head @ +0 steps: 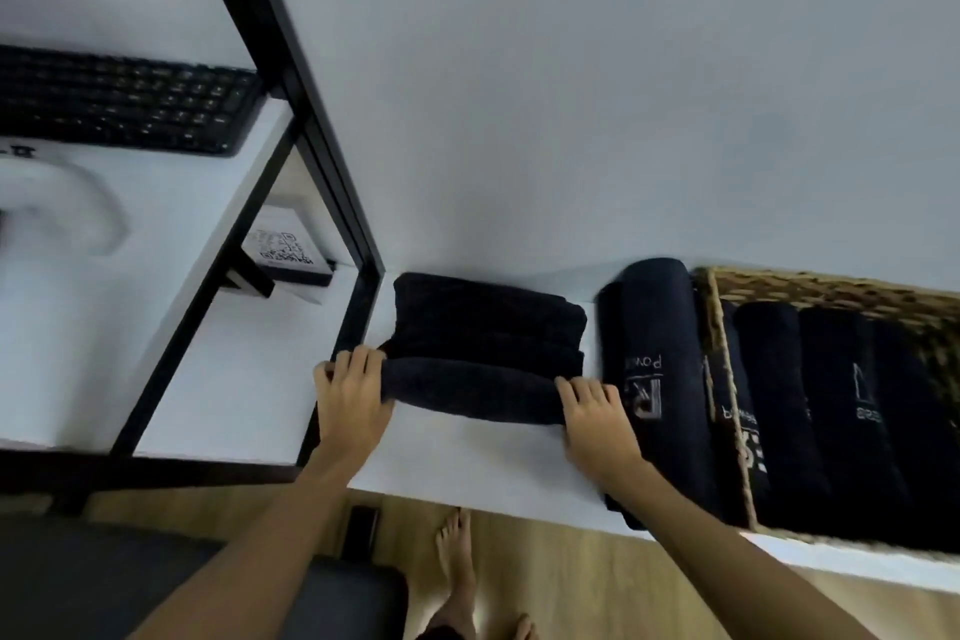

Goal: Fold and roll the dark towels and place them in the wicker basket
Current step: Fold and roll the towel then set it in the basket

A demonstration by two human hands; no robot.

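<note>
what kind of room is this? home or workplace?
Probably a home or small office corner, not certain. A keyboard sits on a black-framed white desk, the floor is wood-look, and a wicker basket of rolled dark towels stands on the white table.

Towel (483, 327) under my hands: very dark navy, almost black, with a faint woven check
Rolled towel (657, 379) just beside it: the same dark navy, pale grey lettering and a boxed logo
Towels in the basket (831, 405): dark navy, pale grey printing
Wicker basket (719, 327): tan and brown weave, mottled
Table (467, 457): white
Frame (322, 140): black
Keyboard (124, 99): black, pale key legends
Card (283, 250): white, black code pattern
Floor (571, 582): light wood grain
</note>
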